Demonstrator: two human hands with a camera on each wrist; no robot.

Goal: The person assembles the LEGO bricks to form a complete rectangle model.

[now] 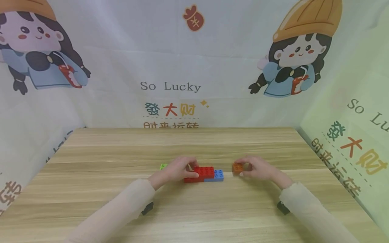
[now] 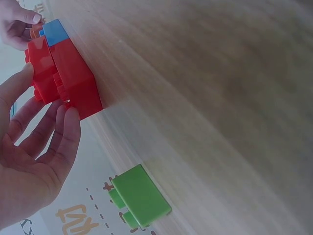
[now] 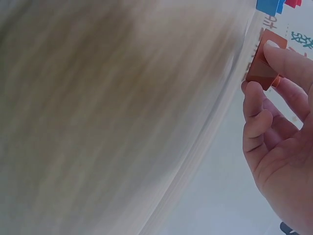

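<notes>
One green brick (image 1: 163, 166) sits left on the table (image 1: 194, 216); the left hand (image 1: 181, 168) pinches the upper red brick (image 1: 207, 172), above the lower red and blue (image 1: 219, 174) bricks. Rightward, the right hand (image 1: 258, 168) grips the orange brick (image 1: 237, 167). Stacking seems in hand; next calls for steadying the stack, lifting orange cleanly.

A pale printed cloth (image 1: 121, 37) hangs behind the wood-grained desk (image 1: 212, 212) and along both its sides. Above the middle of the desk's far edge are coloured characters (image 1: 170, 109), "So Lucky" lettering (image 1: 171, 86) and, highest, a red pouch (image 1: 193, 20). A cartoon figure (image 1: 42, 50) in an orange hat (image 1: 33, 7) is above the desk's far left corner, a second figure (image 1: 296, 54) above its far right.
</notes>
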